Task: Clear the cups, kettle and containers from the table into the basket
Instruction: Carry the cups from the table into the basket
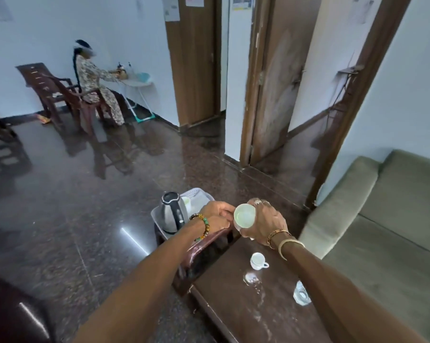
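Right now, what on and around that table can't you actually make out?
- Basket, head view: its inside is mostly hidden by the kettle and left hand.
- Held cup: its base is covered by the right hand.
- Clear container: too blurred to tell contents.
- Table: cut off below.

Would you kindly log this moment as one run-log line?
right hand: holds white cup | left hand: at its rim | kettle: in basket | small cup: on table

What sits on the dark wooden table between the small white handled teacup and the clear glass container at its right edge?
In the head view, nothing stands between teacup and glass container: only bare table, with pale smudges.
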Demonstrator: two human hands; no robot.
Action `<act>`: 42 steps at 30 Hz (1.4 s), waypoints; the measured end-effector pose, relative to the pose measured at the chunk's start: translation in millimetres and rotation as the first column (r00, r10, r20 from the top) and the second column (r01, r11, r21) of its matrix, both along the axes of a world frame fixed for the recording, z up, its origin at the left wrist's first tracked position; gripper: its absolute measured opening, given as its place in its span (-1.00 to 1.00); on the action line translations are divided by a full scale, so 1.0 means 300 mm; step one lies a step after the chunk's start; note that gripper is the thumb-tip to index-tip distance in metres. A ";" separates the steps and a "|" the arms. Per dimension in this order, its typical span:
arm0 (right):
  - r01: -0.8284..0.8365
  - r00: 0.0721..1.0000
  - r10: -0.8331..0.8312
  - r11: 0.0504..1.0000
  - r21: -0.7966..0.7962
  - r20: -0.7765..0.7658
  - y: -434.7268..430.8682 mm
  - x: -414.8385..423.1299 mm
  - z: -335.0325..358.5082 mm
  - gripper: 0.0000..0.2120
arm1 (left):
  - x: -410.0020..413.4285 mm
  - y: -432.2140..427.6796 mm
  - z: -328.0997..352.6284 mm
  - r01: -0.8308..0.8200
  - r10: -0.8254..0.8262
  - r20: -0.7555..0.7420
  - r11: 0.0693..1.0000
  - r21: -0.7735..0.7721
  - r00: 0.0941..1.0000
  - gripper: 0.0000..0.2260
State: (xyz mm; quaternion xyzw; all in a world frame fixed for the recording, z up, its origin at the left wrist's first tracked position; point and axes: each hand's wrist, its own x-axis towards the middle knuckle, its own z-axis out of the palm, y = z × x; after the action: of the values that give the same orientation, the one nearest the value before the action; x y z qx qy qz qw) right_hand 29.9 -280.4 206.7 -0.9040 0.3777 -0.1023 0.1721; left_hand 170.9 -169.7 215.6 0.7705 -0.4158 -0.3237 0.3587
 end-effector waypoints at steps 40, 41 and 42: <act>-0.003 1.000 0.004 0.998 0.066 -0.020 -0.099 1.033 -0.151 -0.31 | 1.007 -0.124 -0.185 -0.068 0.085 -0.185 0.993 0.095 0.979 -0.55; 0.014 0.999 -0.011 0.998 0.069 -0.034 -0.104 1.051 -0.148 -0.32 | 1.038 -0.141 -0.187 -0.037 0.056 -0.191 0.995 0.098 0.980 -0.56; 0.029 0.999 -0.027 0.997 0.071 -0.038 -0.108 1.069 -0.145 -0.33 | 1.066 -0.156 -0.185 -0.011 0.030 -0.193 0.995 0.097 0.981 -0.56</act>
State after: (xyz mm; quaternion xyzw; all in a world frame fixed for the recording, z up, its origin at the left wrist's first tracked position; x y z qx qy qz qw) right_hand 350.6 -312.8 163.3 -0.8936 0.3968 -0.0744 0.1961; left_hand 490.6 -216.4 160.1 0.7557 -0.3549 -0.4131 0.3638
